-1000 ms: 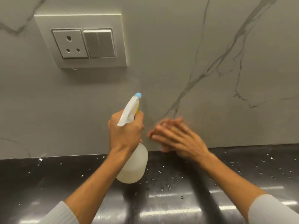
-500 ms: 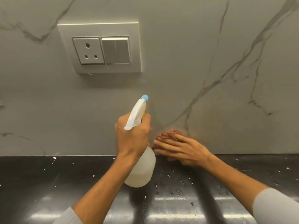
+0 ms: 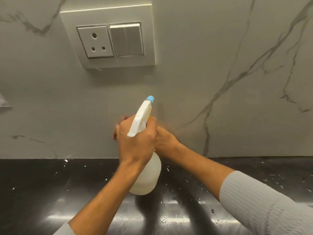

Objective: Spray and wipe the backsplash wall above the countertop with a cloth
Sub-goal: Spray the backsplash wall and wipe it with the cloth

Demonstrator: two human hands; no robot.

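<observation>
My left hand [image 3: 135, 143] grips a white spray bottle [image 3: 147, 175] by the neck, its blue nozzle [image 3: 150, 98] aimed at the grey marble backsplash [image 3: 194, 65]. My right hand [image 3: 166, 141] reaches across behind the left one and presses flat against the wall just above the countertop. A blurred dark red cloth [image 3: 117, 129] peeks out left of my left hand, under the right fingers, which are mostly hidden.
A socket and switch plate [image 3: 110, 39] is set in the wall above the hands. The black glossy countertop [image 3: 50, 192] below carries scattered droplets and white specks. A pale object [image 3: 3, 103] shows at the left edge.
My right hand has slid left along the wall with the cloth, passing behind my left hand. The bottle stays held in place. The view has shifted left.
</observation>
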